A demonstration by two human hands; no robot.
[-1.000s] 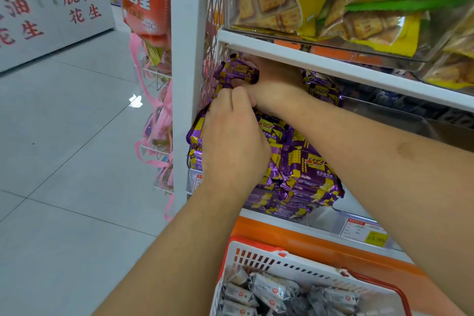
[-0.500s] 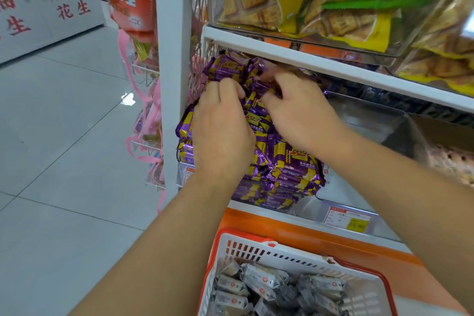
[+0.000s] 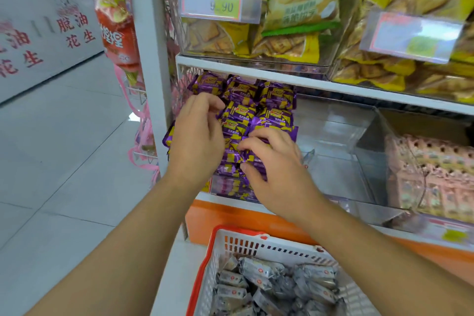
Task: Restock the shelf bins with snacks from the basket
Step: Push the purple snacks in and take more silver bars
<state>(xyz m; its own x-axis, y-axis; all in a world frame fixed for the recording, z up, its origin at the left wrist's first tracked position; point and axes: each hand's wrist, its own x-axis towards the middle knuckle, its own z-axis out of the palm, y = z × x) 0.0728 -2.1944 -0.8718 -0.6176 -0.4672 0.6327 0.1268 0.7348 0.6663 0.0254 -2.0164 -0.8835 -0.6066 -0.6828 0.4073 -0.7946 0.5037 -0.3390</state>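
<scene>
Far left: grey tiled floor (image 3: 56, 151) and a white wall sign (image 3: 43, 31) with red characters. Next, red snack bags (image 3: 116, 33) hung beside the white shelf post (image 3: 148, 59). Left hand (image 3: 196, 141) at the left side of the purple snack packs (image 3: 256, 115), fingers loosely curled, tips touching the wrappers; no pack clearly gripped. Packs heaped high in the leftmost clear bin (image 3: 225, 185) on the middle shelf, reaching close under the shelf board above. Right hand (image 3: 277, 172) laid on the front of the same heap, fingers bent and spread, thumb against the lower packs; firm grasp on any single pack cannot be told. Below, a white basket (image 3: 256, 244) with red rim, grey-wrapped snacks (image 3: 269, 285) inside. Above, yellow cracker bags (image 3: 289, 15) behind a price tag (image 3: 218, 0). Right of the heap, a clear bin (image 3: 336, 141), then pink packs (image 3: 433, 179) in the following bin.
</scene>
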